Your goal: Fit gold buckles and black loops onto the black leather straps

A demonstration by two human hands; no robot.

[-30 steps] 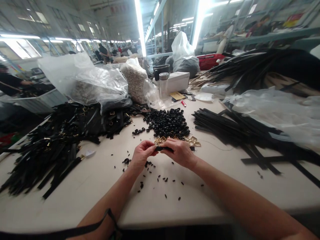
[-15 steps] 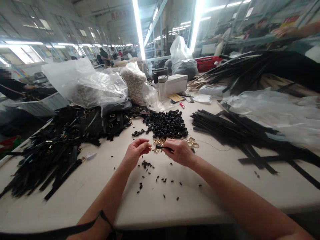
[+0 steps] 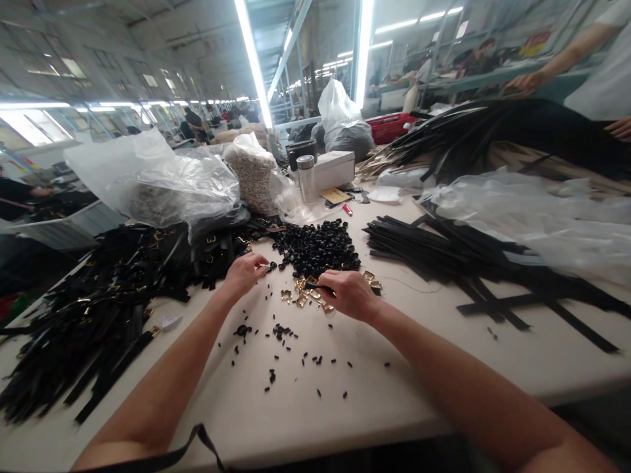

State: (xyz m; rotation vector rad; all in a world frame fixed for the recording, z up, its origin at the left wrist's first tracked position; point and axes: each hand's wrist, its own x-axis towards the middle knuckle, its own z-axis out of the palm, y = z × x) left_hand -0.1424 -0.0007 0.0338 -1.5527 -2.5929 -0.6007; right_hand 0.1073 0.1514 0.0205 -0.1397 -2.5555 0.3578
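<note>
My left hand (image 3: 246, 271) reaches left of the black heap, its fingertips closed at a small black loop (image 3: 273, 266). My right hand (image 3: 349, 293) is closed around a narrow black strap (image 3: 311, 285), whose end points left out of the fist; the rest is mostly hidden. Gold metal buckles (image 3: 302, 300) lie below and beside the right hand. Just behind the hands is a heap of black loops (image 3: 320, 244). Small black pieces (image 3: 282, 332) are scattered on the table in front of me.
Black straps with gold buckles (image 3: 113, 289) are piled at left, and flat black straps (image 3: 419, 246) at right. Plastic bags (image 3: 187, 184), a glass bottle (image 3: 306, 180) and a white box (image 3: 332, 169) stand behind. A co-worker's arm (image 3: 557, 69) shows at far right.
My left hand has moved left, away from the right hand, to the loose black loops. The right hand still grips the strap near the buckles. The view has shifted slightly right.
</note>
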